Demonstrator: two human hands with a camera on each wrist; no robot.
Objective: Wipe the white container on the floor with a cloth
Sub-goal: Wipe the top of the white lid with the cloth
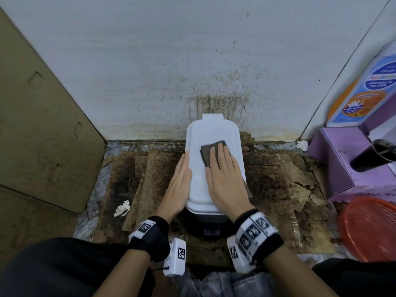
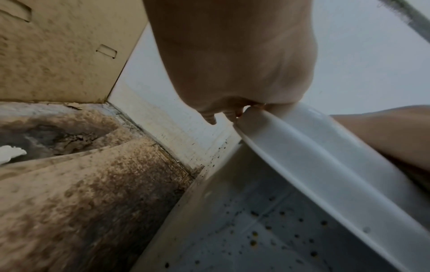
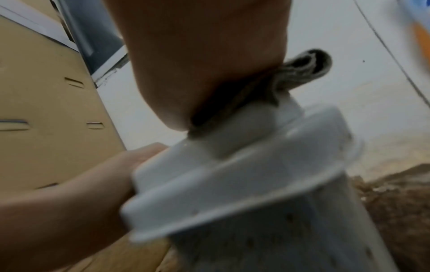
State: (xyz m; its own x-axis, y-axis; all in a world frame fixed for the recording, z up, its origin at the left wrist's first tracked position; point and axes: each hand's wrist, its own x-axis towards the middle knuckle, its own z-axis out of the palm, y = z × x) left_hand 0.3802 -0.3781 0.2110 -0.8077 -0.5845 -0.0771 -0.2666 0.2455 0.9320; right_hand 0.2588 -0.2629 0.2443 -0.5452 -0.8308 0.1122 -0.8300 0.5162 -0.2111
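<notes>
A white lidded container [image 1: 201, 133] stands on the dirty floor against the wall. A folded dark brown cloth [image 1: 206, 152] lies on its lid. My right hand [image 1: 222, 168] lies flat on the cloth with straight fingers, pressing it onto the lid. My left hand [image 1: 181, 174] rests with straight fingers along the lid's left edge. In the left wrist view the left hand [image 2: 232, 73] touches the white lid rim [image 2: 291, 147], above a speckled side wall. In the blurred right wrist view the right hand [image 3: 197, 64] covers the cloth [image 3: 300, 71] on the lid [image 3: 232, 174].
Stained cardboard sheets [image 1: 150, 168] cover the floor. A cardboard box [image 1: 42, 125] stands at the left, purple boxes [image 1: 347, 159] with a bottle [image 1: 364, 91] and an orange basket [image 1: 370, 228] at the right. A crumpled white tissue [image 1: 122, 208] lies left of the container.
</notes>
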